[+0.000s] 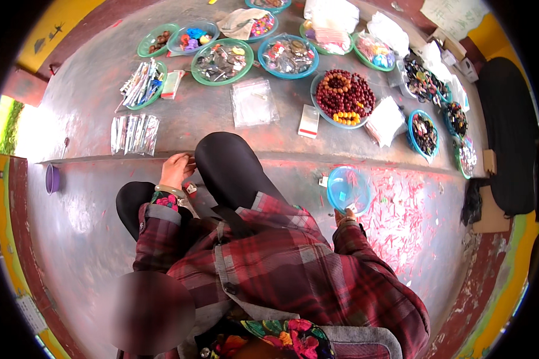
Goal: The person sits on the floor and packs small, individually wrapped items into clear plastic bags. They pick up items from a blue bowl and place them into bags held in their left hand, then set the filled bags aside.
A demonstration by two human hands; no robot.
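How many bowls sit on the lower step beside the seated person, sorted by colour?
Blue bowl: 1
Purple bowl: 1
Total: 2

A bowl of dark red and yellow beads (344,96) sits on the raised floor. Green and blue plates (223,61) of small trinkets line up behind it. A clear plastic bag (253,102) lies nearby, with a purple cup (52,178) far left.

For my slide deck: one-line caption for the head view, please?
Seated person's right hand holds a blue bowl; left hand rests beside a raised knee.
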